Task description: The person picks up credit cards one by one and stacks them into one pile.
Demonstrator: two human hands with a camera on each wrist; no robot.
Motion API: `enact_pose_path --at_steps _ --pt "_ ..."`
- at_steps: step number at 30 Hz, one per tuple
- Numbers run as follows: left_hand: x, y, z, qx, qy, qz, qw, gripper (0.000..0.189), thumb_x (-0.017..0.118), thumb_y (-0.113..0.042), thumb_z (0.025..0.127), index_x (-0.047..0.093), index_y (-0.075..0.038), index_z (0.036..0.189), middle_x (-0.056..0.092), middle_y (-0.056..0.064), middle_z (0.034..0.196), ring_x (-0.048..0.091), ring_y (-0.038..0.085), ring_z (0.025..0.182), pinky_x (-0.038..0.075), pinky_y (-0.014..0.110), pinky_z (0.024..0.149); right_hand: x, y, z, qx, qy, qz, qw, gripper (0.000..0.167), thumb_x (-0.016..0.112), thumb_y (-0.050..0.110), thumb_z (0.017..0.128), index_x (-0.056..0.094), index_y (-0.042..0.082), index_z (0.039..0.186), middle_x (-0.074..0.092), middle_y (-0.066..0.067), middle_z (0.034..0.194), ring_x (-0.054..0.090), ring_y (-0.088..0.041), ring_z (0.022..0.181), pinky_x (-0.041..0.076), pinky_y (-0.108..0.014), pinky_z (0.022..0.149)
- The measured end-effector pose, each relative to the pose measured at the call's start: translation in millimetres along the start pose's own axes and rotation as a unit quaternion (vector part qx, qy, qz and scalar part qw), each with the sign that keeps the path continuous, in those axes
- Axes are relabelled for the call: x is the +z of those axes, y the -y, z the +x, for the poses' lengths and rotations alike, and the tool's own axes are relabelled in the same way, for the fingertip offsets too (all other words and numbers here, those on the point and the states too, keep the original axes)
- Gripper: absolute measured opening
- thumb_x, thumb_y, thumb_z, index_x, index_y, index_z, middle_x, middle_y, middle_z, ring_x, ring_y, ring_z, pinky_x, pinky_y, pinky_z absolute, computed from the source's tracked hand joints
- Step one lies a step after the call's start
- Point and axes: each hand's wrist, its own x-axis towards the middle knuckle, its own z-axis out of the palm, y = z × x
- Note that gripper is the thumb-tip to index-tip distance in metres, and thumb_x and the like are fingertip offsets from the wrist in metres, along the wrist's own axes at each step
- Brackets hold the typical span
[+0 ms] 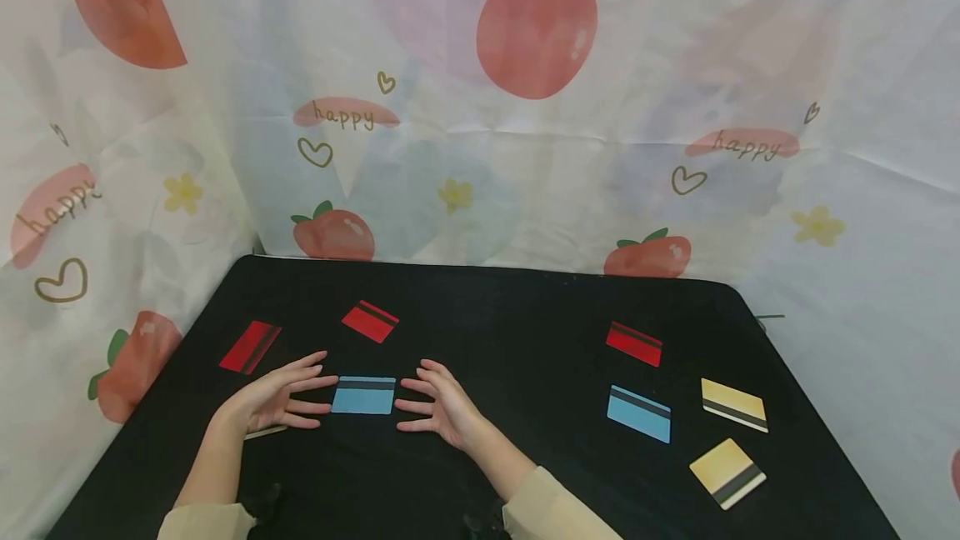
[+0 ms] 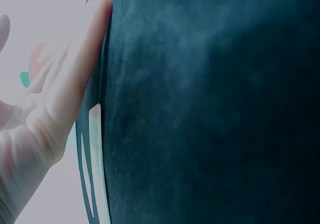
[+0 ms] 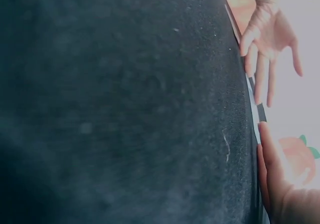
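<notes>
A blue card [image 1: 363, 398] with a dark stripe lies flat on the black table between my two hands. At its left edge is my left hand [image 1: 288, 397], fingers spread and straight, palm turned inward. My right hand [image 1: 442, 407] stands just off its right edge, fingers also spread, with nothing held. Under the left hand the edge of a pale card [image 1: 266, 432] shows; most of it is hidden. Just beyond the left hand lies a red card [image 1: 251, 347], and a second red card [image 1: 371, 322] is farther back. In the right wrist view the left hand [image 3: 270, 38] faces the right one.
On the right side of the table [image 1: 487, 323] lie a red card [image 1: 634, 344], a blue card [image 1: 639, 414] and two yellow cards, one [image 1: 734, 405] above the other [image 1: 727, 474]. A printed curtain [image 1: 540, 190] hangs behind and along the left.
</notes>
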Motion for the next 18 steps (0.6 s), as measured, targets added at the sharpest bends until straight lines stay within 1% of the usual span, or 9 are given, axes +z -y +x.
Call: enact_pose_path --at_steps 7,11,14,18 --pt "3.4 2.4 3.6 0.002 -0.003 -0.002 1.0000 0.065 0.036 -0.029 0.099 -0.007 -0.015 0.147 0.013 0.023 0.149 0.052 0.036 0.114 0.045 0.051 0.091 2.2 0.9 1.6 0.010 -0.003 -0.001 0.9999 0.061 0.044 0.026 0.095 0.013 0.005 0.143 0.036 -0.024 0.138 0.047 -0.044 0.116 0.045 -0.059 0.084" --pt "5.2 3.4 4.5 -0.003 -0.016 -0.008 0.9998 0.066 0.040 -0.027 0.099 -0.003 -0.016 0.147 0.024 0.019 0.147 0.053 0.034 0.113 0.045 0.051 0.091 1.8 0.7 2.2 0.015 -0.008 -0.014 0.9997 0.062 0.048 0.020 0.094 0.014 0.003 0.143 0.039 -0.023 0.137 0.048 -0.042 0.116 0.046 -0.057 0.084" --pt "7.3 3.7 4.2 -0.002 -0.029 -0.012 0.9995 0.067 0.044 -0.024 0.097 0.000 -0.015 0.148 0.034 0.014 0.143 0.054 0.033 0.111 0.046 0.050 0.090 1.4 0.7 3.0 0.017 -0.016 -0.029 0.9993 0.059 0.048 0.014 0.094 0.017 0.001 0.143 0.044 -0.022 0.134 0.051 -0.038 0.115 0.048 -0.055 0.083" --pt "11.2 3.1 4.3 0.002 -0.046 -0.012 0.9989 0.069 0.048 -0.020 0.096 0.003 -0.013 0.148 0.039 0.014 0.135 0.055 0.032 0.107 0.047 0.050 0.089 1.4 -0.2 4.2 0.017 -0.023 -0.042 0.9987 0.055 0.049 0.009 0.094 0.022 0.000 0.141 0.048 -0.022 0.130 0.053 -0.033 0.113 0.049 -0.053 0.082"
